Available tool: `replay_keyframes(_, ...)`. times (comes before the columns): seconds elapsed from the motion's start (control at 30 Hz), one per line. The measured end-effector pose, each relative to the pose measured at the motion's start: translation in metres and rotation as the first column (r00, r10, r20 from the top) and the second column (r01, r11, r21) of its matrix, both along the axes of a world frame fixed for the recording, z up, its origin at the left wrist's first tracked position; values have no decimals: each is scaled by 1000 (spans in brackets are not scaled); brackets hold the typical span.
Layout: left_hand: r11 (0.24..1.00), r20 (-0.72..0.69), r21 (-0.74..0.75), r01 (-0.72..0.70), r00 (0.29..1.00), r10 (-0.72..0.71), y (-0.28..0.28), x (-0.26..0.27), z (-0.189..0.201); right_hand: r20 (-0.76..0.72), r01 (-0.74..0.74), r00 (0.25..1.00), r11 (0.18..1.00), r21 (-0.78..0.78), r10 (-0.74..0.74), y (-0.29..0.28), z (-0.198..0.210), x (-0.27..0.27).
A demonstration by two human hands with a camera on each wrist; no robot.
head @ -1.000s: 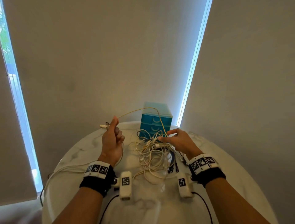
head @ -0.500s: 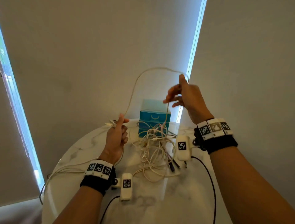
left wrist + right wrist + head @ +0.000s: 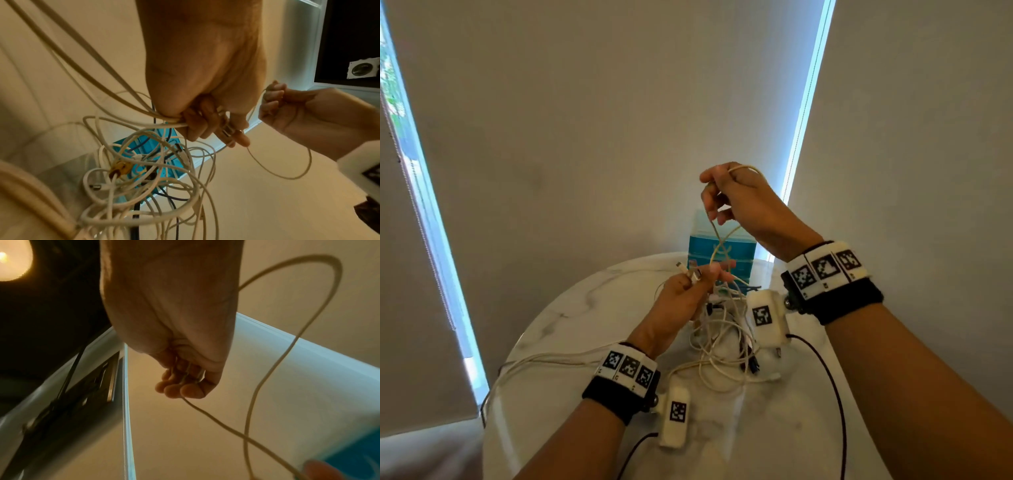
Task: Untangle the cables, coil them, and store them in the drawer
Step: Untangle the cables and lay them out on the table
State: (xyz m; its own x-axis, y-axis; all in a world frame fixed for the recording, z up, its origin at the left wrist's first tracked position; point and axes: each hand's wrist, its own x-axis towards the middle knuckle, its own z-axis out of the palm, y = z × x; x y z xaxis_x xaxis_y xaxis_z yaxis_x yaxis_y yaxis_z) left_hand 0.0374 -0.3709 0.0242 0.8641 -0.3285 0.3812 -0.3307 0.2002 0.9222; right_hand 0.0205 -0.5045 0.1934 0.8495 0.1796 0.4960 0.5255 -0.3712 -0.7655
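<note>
Head view: right hand (image 3: 743,202) raised, fingers curled round cream cable (image 3: 717,246); left hand (image 3: 685,298) lower, pinching its plug end.

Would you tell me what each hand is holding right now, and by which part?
Both hold one thin cream cable: the left hand pinches it near its connector end, the raised right hand grips a loop farther along.

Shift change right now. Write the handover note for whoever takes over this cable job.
Left hand: pinches the cream cable near its plugs, low over the table.
Right hand: grips the same cable's loop, raised above the left.
Tangled pile lies on the table before the blue drawer unit, drawers shut.
Done: one cable partly drawn out, first loop forming.
Left: finish coiling, untangle the others, store everything in a drawer.
</note>
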Motion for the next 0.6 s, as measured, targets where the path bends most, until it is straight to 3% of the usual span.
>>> replay_keyframes(0.13, 990, -68, -98, -99, 993, 93, 6, 6, -2, -171, -73, 979, 970, 230, 114, -9, -21, -16)
replay_keyframes(0.23, 975, -115, -194, -107, 990, 86, 9, 8, 1, -242, -16, 970, 998, 63, 31, -20, -61, -26)
replay_keyframes(0.3, 965, -137, -230, -125, 986, 95, 12, 9, 3, -111, 131, 984, 986, -101, -142, -27, -100, -21)
replay_keyframes(0.37, 953, -165, -268, -137, 982, 95, 14, 10, 2, -61, 238, 967, 963, -127, -247, -36, -131, -12)
replay_keyframes(0.5, 951, -158, -293, -99, 986, 54, 13, 11, 2, -241, 178, 949, 976, -122, -204, -39, -158, 2)
replay_keyframes(0.6, 933, -145, -352, -72, 989, 22, 14, 11, 4, -245, 293, 906, 929, -225, -345, -46, -172, 10)
